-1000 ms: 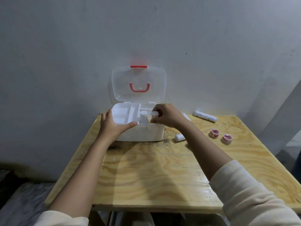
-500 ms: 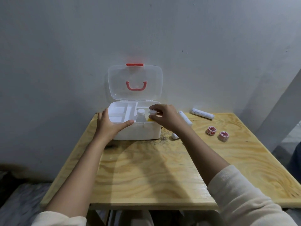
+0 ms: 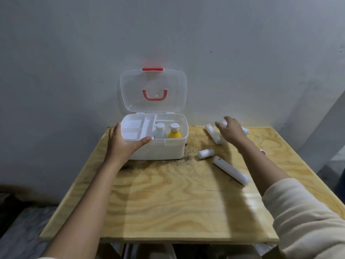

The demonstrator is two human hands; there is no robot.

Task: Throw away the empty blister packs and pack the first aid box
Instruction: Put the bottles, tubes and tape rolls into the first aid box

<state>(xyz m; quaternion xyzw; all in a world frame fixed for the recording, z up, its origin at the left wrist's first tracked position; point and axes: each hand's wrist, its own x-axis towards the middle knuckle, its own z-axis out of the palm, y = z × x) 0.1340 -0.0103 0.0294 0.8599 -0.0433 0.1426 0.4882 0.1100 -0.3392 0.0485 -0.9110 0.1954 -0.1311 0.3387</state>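
Currently left hand [image 3: 123,144] grips the open first aid box [image 3: 158,146] front-left rim, right hand [image 3: 230,130] closing blurred over a far white roll [image 3: 244,130], grasp unclear; risk: its sweep nudges neighbouring roll [image 3: 213,134] off the table [image 3: 168,202].

— Wall [image 3: 74,53]? Plain, pale grey, unbroken; small dark fleck upper right.
— Furniture? One light plywood table [image 3: 168,202], pushed against that wall, dark stains mid-top, glare near right edge.
— Floor [image 3: 16,230]? Dim, grey, mottled, lower left.
— Right side? Slanted pale surface [image 3: 328,118], shadowed.
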